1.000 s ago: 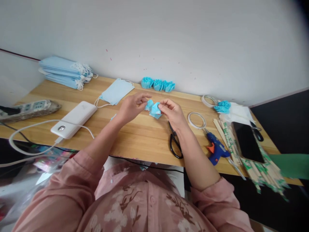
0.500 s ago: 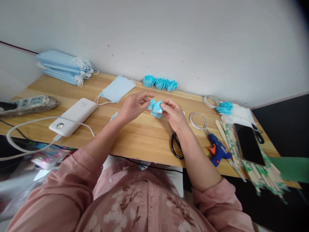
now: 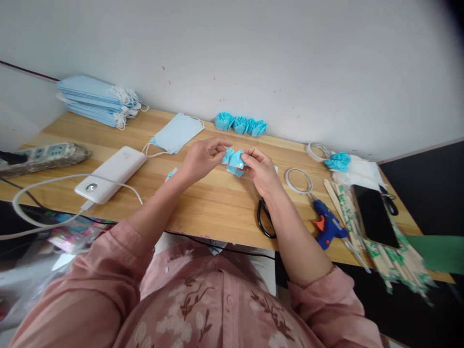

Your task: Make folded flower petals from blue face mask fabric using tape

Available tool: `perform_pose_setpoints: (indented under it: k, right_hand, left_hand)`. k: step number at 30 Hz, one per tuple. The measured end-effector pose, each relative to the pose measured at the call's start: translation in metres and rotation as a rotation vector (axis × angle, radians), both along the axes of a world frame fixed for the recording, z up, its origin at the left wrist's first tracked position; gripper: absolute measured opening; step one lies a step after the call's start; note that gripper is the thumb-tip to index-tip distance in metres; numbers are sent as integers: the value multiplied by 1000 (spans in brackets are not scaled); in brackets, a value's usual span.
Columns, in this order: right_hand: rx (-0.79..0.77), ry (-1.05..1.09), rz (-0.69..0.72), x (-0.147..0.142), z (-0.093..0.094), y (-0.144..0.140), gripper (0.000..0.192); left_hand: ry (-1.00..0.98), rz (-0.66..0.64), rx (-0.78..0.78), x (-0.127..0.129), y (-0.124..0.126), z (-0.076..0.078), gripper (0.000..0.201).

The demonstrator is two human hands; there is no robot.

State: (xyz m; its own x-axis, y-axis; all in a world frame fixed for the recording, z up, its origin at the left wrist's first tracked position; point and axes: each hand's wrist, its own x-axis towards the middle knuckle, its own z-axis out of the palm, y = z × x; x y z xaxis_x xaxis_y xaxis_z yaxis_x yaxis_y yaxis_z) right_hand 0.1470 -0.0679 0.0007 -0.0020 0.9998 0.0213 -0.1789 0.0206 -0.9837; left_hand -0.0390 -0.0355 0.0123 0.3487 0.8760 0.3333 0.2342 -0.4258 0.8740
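1. Wooden desk (image 3: 203, 208) against a white wall.
2. Left hand (image 3: 201, 157) and right hand (image 3: 261, 170) each pinch the blue folded piece (image 3: 235, 161), held above desk centre.
3. Step in hand: shaping folds; next move likely calls for a firm pinch.

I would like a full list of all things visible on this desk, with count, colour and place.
folded blue piece: one, light blue, between both hands
mask stack: one, blue, far left
single mask: one, blue, behind the hands
rosettes: a row, turquoise, by the wall
power bank: one, white, left
power strip: one, grey, left edge
scissors: one, black, near edge
tape rings: two, whitish, right
glue gun: one, blue, right
phone: one, black, right
sticks: bundle, wooden, right
left hand: pinching the piece
right hand: pinching the piece
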Motion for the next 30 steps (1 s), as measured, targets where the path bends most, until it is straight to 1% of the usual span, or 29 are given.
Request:
perform_pose_setpoints:
  k: [7, 11, 30]
  right_hand:
    - [-6, -19, -8, -1, 2, 0, 30]
    - [-14, -17, -16, -1, 2, 1, 30]
    - [-27, -29, -14, 0, 1, 2, 30]
  left_hand:
    - [-14, 4, -25, 1, -2, 3, 27]
    - [-33, -4, -36, 2, -2, 2, 28]
    - [8, 22, 6, 1, 0, 0, 26]
